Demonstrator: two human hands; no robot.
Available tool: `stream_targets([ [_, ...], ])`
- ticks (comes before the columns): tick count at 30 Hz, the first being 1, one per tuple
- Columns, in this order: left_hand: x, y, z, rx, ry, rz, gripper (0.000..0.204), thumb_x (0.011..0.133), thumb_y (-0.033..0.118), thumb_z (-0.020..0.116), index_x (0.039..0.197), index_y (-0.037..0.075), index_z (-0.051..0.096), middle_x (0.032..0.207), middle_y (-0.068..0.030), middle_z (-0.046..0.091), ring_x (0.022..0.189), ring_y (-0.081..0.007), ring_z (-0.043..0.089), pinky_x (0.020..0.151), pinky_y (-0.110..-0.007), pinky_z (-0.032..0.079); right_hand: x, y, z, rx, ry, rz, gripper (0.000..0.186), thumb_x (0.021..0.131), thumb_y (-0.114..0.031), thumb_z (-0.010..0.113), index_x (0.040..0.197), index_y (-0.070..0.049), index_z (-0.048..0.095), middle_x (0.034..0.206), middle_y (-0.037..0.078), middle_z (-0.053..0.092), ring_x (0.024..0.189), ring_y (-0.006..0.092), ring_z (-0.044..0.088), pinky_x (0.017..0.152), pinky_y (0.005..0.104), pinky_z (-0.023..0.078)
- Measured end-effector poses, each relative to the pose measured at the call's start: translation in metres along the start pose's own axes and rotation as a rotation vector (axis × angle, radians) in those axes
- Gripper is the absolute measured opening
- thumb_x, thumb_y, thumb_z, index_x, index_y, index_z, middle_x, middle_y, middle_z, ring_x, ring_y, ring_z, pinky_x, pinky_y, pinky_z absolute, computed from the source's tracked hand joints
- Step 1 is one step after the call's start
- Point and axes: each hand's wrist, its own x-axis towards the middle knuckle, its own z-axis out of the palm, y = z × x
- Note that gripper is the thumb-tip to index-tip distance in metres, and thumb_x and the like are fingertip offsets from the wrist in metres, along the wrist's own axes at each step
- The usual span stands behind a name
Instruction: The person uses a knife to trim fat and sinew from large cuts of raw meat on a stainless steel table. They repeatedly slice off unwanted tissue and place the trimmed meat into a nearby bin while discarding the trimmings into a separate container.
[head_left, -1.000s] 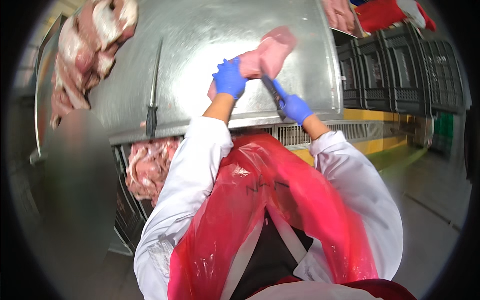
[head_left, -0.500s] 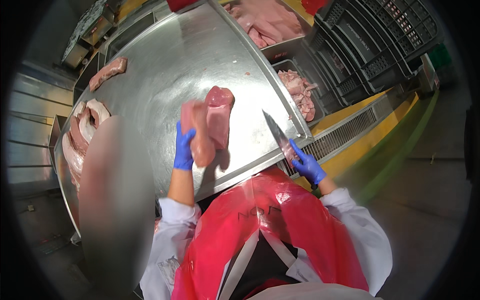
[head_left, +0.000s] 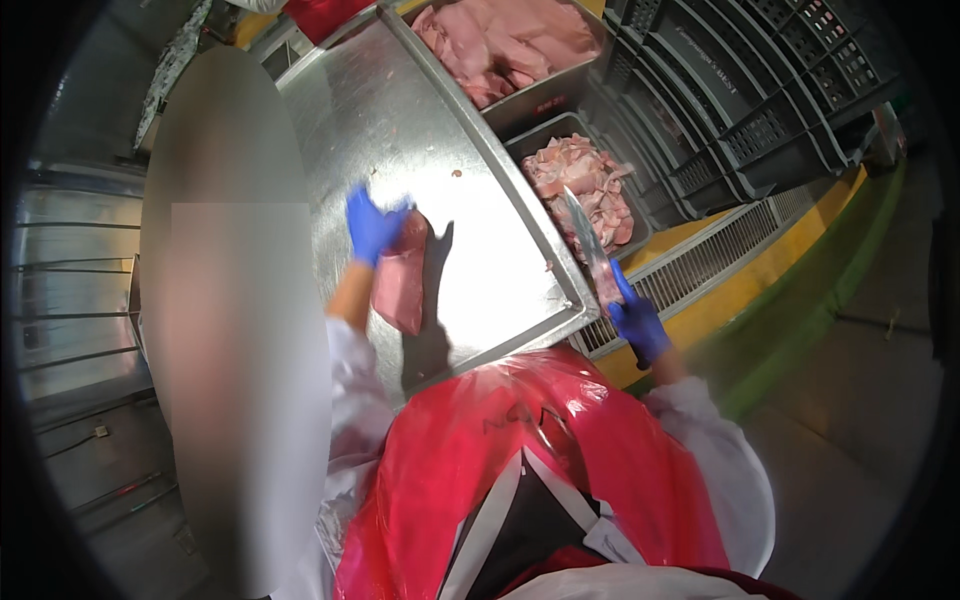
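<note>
My left hand, in a blue glove, is at the top end of a long pink piece of meat lying on the steel table; its fingers are spread apart, and whether they touch the meat is unclear. My right hand, also gloved in blue, grips a knife beyond the table's front-right corner. The blade points up and to the left, over the edge of a bin of meat scraps. The handle is mostly hidden in my fingers.
A bin of larger pink meat pieces stands at the back right, beside stacked dark plastic crates. A metal grate runs along a yellow ledge at the right. A large blurred area covers much of the left side.
My left hand has risen and released the piece it held, which I cannot make out now. The other piece still lies on the table. My right hand has shifted rightward with the knife.
</note>
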Motion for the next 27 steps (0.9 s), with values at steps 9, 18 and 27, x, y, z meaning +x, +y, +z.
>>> stream_targets([
  [9,-0.114,-0.015,-0.028,-0.244,-0.565,-0.703,0.083,0.068,0.031,0.084,0.132,-0.006,0.047,0.127,-0.0272,0.061,0.113,-0.0383,0.065,0.097,-0.044,0.054,0.027,0.021,-0.002,0.133,-0.061,0.072,0.081,0.093,-0.018,0.058,0.163,-0.03,0.019,0.09,0.021,0.072,0.08,0.0367,0.072,0.07,0.0427,0.056],
  [18,0.004,0.106,-0.048,-1.633,-0.296,-0.545,0.068,0.083,0.026,0.077,0.14,0.0,0.049,0.124,-0.0134,0.062,0.109,-0.0261,0.063,0.095,-0.039,0.055,0.035,0.019,-0.01,0.104,0.026,0.03,0.077,0.094,-0.019,0.059,0.162,-0.03,0.023,0.084,0.027,0.069,0.079,0.0431,0.071,0.064,0.0464,0.053],
  [27,0.242,0.126,-0.022,-0.679,-0.064,-0.262,0.086,0.083,0.06,0.073,0.136,-0.005,0.055,0.125,-0.0231,0.066,0.117,-0.0324,0.062,0.101,-0.043,0.049,0.033,-0.027,0.013,0.472,-0.016,-0.054,0.072,0.1,-0.004,0.051,0.164,-0.02,0.022,0.078,-0.002,0.054,0.058,0.0069,0.045,0.049,0.0238,0.039],
])
